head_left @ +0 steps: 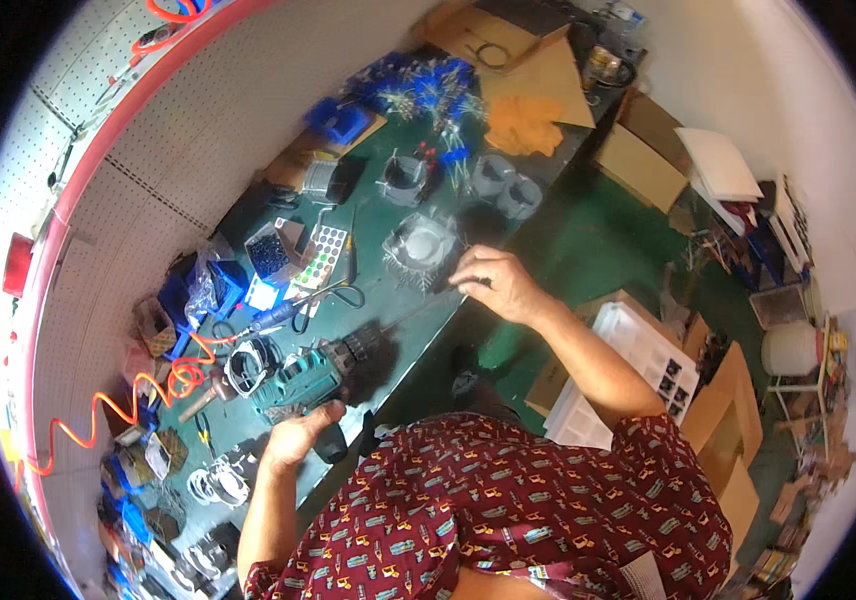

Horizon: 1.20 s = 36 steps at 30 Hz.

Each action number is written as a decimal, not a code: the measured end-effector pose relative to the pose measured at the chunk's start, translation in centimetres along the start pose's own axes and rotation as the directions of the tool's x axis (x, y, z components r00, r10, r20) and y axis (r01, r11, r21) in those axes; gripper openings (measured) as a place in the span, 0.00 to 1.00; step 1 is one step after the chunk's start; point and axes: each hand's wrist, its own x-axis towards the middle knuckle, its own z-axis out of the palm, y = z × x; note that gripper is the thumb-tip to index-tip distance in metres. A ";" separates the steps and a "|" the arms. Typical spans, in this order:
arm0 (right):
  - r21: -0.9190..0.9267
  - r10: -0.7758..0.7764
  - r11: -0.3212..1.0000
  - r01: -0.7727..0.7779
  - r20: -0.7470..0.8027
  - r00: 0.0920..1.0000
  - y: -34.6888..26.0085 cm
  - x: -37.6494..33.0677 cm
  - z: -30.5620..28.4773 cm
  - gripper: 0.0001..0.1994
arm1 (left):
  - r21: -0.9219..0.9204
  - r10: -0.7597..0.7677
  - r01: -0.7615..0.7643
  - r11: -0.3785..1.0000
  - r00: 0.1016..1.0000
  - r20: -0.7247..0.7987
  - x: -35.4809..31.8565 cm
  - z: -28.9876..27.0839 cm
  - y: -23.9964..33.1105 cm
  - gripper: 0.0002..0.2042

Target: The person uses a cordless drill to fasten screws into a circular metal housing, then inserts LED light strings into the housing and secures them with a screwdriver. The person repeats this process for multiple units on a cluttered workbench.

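Observation:
My left hand (pixel 298 436) is wrapped round the handle of a teal cordless drill (pixel 300 384), which points up and to the right across the green bench. A long thin bit (pixel 418 314) reaches from its black chuck toward my right hand (pixel 496 284). There the fingers are pinched together near the bench edge, by the bit's far end. Something small and dark may be between them, too small to name. Just left of those fingers lies a round grey part (pixel 420 243) with a pale centre and spiky edges, slightly blurred.
Grey ring-shaped housings (pixel 405 180) stand farther back, near blue-ended wire bundles (pixel 428 90) and an orange glove (pixel 523 125). At left are a screwdriver-like tool (pixel 273 318), blue bins (pixel 231 286) and a coiled orange hose (pixel 184 378). A white tray (pixel 588 405) and cartons (pixel 733 440) lie below, right.

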 end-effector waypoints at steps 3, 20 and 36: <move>-0.071 -0.007 0.997 0.012 0.079 0.997 3.3 3.4 -1.4 0.07 | 0.031 -0.025 0.028 0.999 0.996 -0.080 1.6 2.0 2.7 0.19; 0.212 0.474 0.766 -0.606 0.451 0.756 9.8 6.8 2.2 0.19 | 0.509 0.002 -0.072 0.857 0.991 0.137 11.5 2.8 12.7 0.25; -0.028 0.304 0.952 -0.306 -0.058 0.951 10.8 7.0 0.2 0.10 | 0.689 0.012 -0.106 0.717 0.990 0.139 12.2 6.2 17.8 0.18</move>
